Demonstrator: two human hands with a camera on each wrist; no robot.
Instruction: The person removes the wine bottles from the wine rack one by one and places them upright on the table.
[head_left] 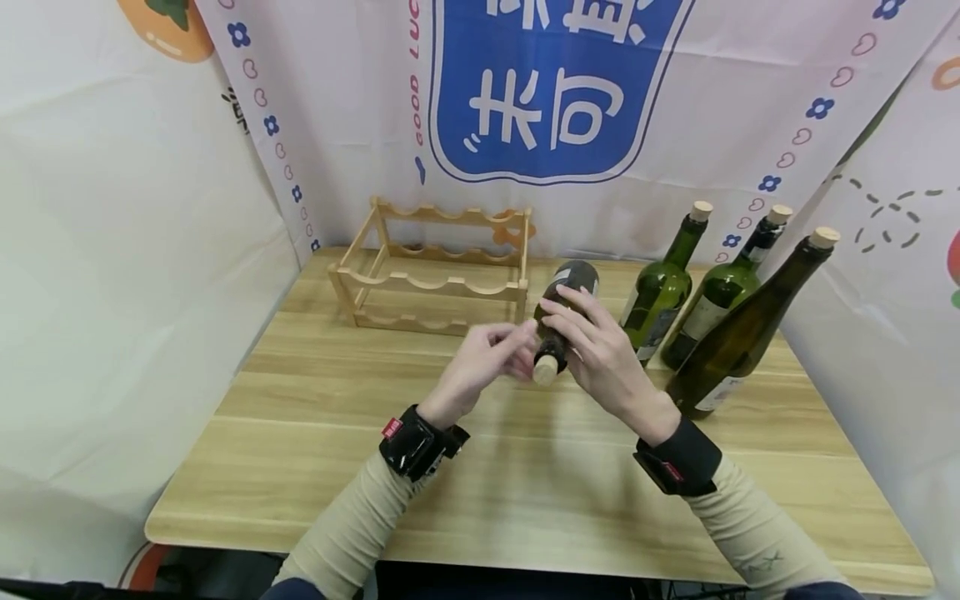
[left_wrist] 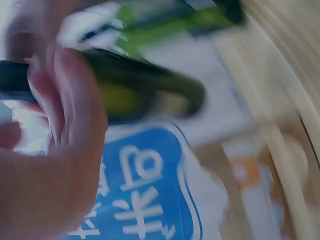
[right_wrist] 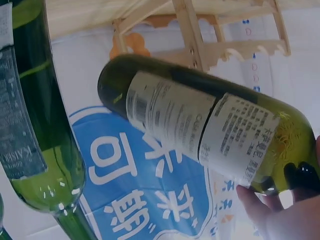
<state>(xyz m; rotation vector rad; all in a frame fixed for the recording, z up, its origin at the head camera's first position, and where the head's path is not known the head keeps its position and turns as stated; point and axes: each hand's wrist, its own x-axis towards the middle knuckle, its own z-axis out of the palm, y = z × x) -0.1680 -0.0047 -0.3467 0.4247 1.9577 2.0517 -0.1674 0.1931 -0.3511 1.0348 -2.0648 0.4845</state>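
A dark green wine bottle (head_left: pixel 576 275) with a cork (head_left: pixel 545 370) in its mouth is held tilted, neck toward me. My right hand (head_left: pixel 600 354) grips it at the shoulder and neck, fingers over the top. In the right wrist view its white printed label (right_wrist: pixel 172 117) faces the camera, and the fingertips sit at the bottle's shoulder. Beside the neck, my left hand (head_left: pixel 487 362) has loosely bent fingers, the tips right at the glass. The left wrist view is blurred; there the left hand (left_wrist: pixel 75 120) overlaps the bottle's neck.
A wooden wine rack (head_left: pixel 442 287) with scalloped rails stands at the back, left of the held bottle. To the right, three corked green bottles (head_left: pixel 663 287) stand upright on the wooden table (head_left: pixel 300 467). Printed cloth (head_left: pixel 360 92) hangs behind and at both sides.
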